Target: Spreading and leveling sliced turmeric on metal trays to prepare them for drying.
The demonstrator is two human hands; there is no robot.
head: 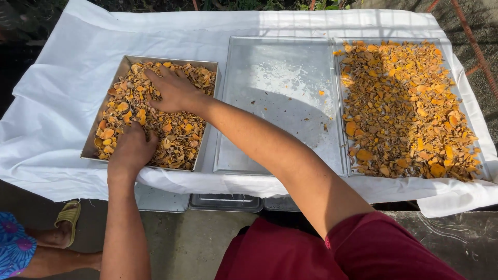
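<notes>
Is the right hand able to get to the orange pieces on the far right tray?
Probably yes. The right hand lies on the left tray, and only the nearly bare middle tray sits between it and the orange pieces; nothing blocks the way.

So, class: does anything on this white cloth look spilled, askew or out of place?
Little stands out. A few stray orange chips and crumbs lie scattered on the otherwise bare middle metal tray, apart from the heaped trays either side.

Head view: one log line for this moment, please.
left hand: palm down in orange slices | right hand: spread on same small tray | middle tray: nearly bare | right tray: slices spread
</notes>
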